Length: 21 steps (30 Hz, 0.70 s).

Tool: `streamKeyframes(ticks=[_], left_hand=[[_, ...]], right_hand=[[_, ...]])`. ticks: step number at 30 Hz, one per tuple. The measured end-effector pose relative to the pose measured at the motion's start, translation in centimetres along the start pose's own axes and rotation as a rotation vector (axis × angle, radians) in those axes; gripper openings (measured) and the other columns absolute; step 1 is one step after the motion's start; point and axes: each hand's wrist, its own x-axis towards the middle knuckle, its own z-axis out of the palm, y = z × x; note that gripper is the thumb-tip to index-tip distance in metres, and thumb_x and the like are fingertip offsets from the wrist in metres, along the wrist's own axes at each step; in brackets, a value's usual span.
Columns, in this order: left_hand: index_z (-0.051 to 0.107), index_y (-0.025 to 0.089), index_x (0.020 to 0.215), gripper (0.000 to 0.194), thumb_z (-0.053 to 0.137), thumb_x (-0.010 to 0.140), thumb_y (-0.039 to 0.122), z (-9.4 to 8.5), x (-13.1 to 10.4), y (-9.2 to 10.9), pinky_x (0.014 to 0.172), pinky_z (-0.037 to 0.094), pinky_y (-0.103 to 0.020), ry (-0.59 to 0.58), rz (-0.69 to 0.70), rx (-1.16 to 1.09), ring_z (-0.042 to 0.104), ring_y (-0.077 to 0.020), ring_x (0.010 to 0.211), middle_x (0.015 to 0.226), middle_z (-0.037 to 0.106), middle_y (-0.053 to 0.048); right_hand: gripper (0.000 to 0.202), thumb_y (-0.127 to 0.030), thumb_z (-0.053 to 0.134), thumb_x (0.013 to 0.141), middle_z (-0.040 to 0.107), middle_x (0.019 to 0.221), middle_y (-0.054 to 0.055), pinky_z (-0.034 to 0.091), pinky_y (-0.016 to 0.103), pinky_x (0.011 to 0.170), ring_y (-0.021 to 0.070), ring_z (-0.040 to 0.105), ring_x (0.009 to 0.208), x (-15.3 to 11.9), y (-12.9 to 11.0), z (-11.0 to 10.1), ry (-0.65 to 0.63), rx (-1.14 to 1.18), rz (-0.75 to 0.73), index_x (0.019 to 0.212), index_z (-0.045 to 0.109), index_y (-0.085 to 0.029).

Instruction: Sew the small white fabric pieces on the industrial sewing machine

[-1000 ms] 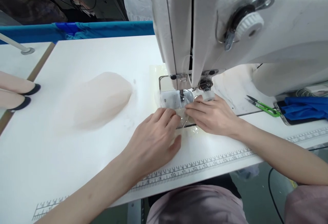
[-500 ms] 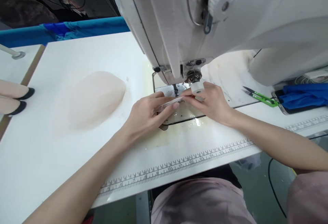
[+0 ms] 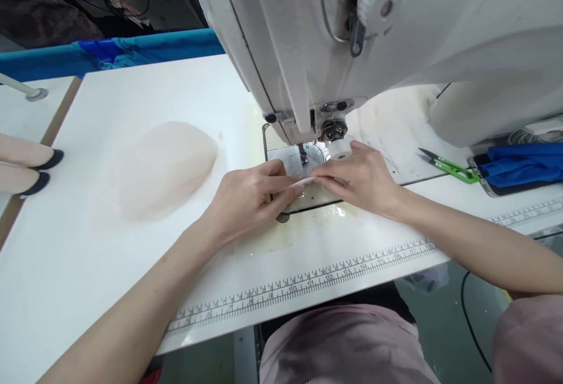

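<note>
A small, thin strip of white material stretches between my two hands, just in front of the presser foot of a white sewing machine. My left hand pinches its left end between thumb and fingers. The other end is pinched in my right hand, which lies beside the needle area on the metal plate. Most of the strip is hidden by my fingers, so its full shape cannot be made out.
Green-handled thread snips lie at the right, by a blue cloth resting on a dark flat object. Sheer beige fabric lies left of the machine. Two beige pieces with black ends are at the far left. A printed ruler runs along the front edge.
Both hands have come slightly toward me, away from the presser foot, and more of the plate and foot shows. The white strip has moved with them and appears narrower.
</note>
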Motion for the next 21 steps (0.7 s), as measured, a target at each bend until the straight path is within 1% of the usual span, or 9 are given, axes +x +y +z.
streamKeyframes(ticks=[2, 4, 7, 8, 10, 11, 13, 16, 21], left_hand=[[0.073, 0.026, 0.1, 0.03, 0.046, 0.095, 0.037, 0.5, -0.5, 0.4, 0.043, 0.031, -0.025, 0.082, 0.083, 0.158, 0.046, -0.0089, 0.048, 0.073, 0.058, -0.001], [0.07, 0.026, 0.108, 0.025, 0.052, 0.092, 0.033, 1.0, -0.9, 0.9, 0.042, 0.031, -0.026, 0.176, 0.192, 0.317, 0.051, -0.0116, 0.053, 0.076, 0.062, -0.002], [0.069, 0.023, 0.109, 0.024, 0.059, 0.088, 0.026, 1.3, -1.4, 1.5, 0.051, 0.041, -0.03, 0.27, 0.318, 0.48, 0.063, -0.0179, 0.072, 0.096, 0.072, -0.004], [0.067, 0.021, 0.111, 0.025, 0.06, 0.087, 0.024, 1.4, -1.6, 1.7, 0.058, 0.046, -0.032, 0.267, 0.328, 0.508, 0.066, -0.0205, 0.083, 0.106, 0.071, -0.005], [0.064, 0.019, 0.116, 0.028, 0.059, 0.088, 0.02, 1.4, -1.8, 1.9, 0.077, 0.05, -0.038, 0.24, 0.323, 0.523, 0.065, -0.0243, 0.104, 0.119, 0.068, -0.006], [0.063, 0.017, 0.117, 0.029, 0.058, 0.089, 0.018, 1.4, -1.9, 2.0, 0.085, 0.049, -0.041, 0.218, 0.318, 0.512, 0.062, -0.025, 0.111, 0.121, 0.067, -0.008], [0.062, 0.016, 0.118, 0.029, 0.056, 0.09, 0.017, 1.5, -2.0, 2.0, 0.097, 0.046, -0.045, 0.19, 0.311, 0.474, 0.06, -0.0253, 0.116, 0.12, 0.068, -0.009], [0.062, 0.016, 0.118, 0.029, 0.056, 0.09, 0.017, 1.7, -2.1, 1.8, 0.105, 0.043, -0.049, 0.187, 0.302, 0.429, 0.062, -0.025, 0.115, 0.118, 0.068, -0.009], [0.062, 0.016, 0.119, 0.03, 0.055, 0.09, 0.017, 1.6, -2.0, 1.5, 0.105, 0.044, -0.052, 0.203, 0.299, 0.402, 0.063, -0.0258, 0.113, 0.118, 0.068, -0.01]], right_hand=[[0.018, -0.021, 0.056, 0.092, 0.073, 0.076, -0.005, 0.033, 0.028, 0.064, 0.0092, 0.056, 0.064, -0.2, -0.1, -0.1, 0.006, -0.05, -0.081, 0.084, 0.072, -0.02], [0.019, -0.017, 0.056, 0.091, 0.075, 0.085, -0.004, 0.034, 0.03, 0.066, 0.0114, 0.059, 0.073, -0.3, -0.4, -0.3, 0.029, -0.135, -0.164, 0.079, 0.071, -0.02], [0.022, -0.011, 0.055, 0.089, 0.075, 0.091, -0.004, 0.035, 0.032, 0.07, 0.0134, 0.061, 0.081, -0.2, -0.8, -0.5, 0.045, -0.232, -0.239, 0.075, 0.07, -0.02], [0.023, -0.01, 0.055, 0.089, 0.075, 0.09, -0.004, 0.036, 0.032, 0.072, 0.0134, 0.061, 0.082, -0.2, -0.9, -0.6, 0.037, -0.244, -0.247, 0.074, 0.069, -0.019], [0.024, -0.009, 0.054, 0.089, 0.075, 0.086, -0.004, 0.037, 0.033, 0.073, 0.0133, 0.063, 0.084, -0.2, -1.0, -0.6, 0.019, -0.247, -0.251, 0.074, 0.069, -0.02], [0.024, -0.009, 0.054, 0.089, 0.075, 0.085, -0.004, 0.037, 0.033, 0.073, 0.0133, 0.063, 0.085, -0.2, -1.1, -0.7, 0.012, -0.243, -0.247, 0.075, 0.069, -0.02], [0.022, -0.01, 0.054, 0.09, 0.075, 0.085, -0.004, 0.038, 0.033, 0.075, 0.0133, 0.064, 0.087, -0.3, -1.1, -0.6, 0.002, -0.236, -0.236, 0.076, 0.069, -0.02], [0.022, -0.01, 0.054, 0.09, 0.075, 0.086, -0.004, 0.039, 0.033, 0.076, 0.0128, 0.064, 0.085, -0.4, -1.0, -0.6, -0.004, -0.229, -0.226, 0.077, 0.068, -0.02], [0.023, -0.011, 0.053, 0.091, 0.075, 0.085, -0.004, 0.04, 0.032, 0.076, 0.0122, 0.064, 0.082, -0.4, -0.9, -0.3, 0.014, -0.232, -0.225, 0.076, 0.068, -0.02]])
